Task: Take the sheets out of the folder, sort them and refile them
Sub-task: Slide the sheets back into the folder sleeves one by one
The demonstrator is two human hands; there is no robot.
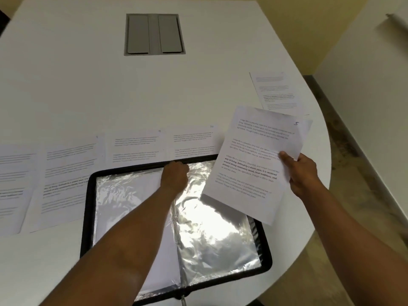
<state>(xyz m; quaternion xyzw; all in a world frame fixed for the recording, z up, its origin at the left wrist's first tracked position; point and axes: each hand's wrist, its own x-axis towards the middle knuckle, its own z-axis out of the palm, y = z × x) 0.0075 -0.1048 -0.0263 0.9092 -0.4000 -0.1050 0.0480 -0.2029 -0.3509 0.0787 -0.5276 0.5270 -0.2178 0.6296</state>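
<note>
1. Printed sheets [70,173] lying flat in a row along the white surface [66,85], from the far left edge toward the middle, side by side; the leftmost ones overlapping slightly.
2. Two more sheets continuing that row, one marked 9 [136,146] and one marked 10 [194,140], near edges tucked behind the folder's far rim.
3. Black-edged folder [88,217] lying open on the surface nearest the viewer, crinkled shiny plastic sleeves [216,235] on both halves, ring spine down the centre.
4. Left hand [174,176] reaching across the folder to its top edge near the spine, fingers curled down at the upper edge of a sleeve; exact grip hidden behind the knuckles, so cannot tell whether pinching or only pressing.
5. Grey recessed panel [154,34] set into the surface, far side, well apart from the papers.
6. Sheet marked 5 [254,164] held in the air, tilted, above the folder's right half and past its right rim.
7. Right hand [302,173] gripping that sheet at its right edge, thumb on the printed face, fingers clamped behind the paper.
8. Single sheet [278,91] lying flat alone near the surface's curved right edge, beyond the held sheet.
9. Floor [353,151] and pale wall at far right.
</note>
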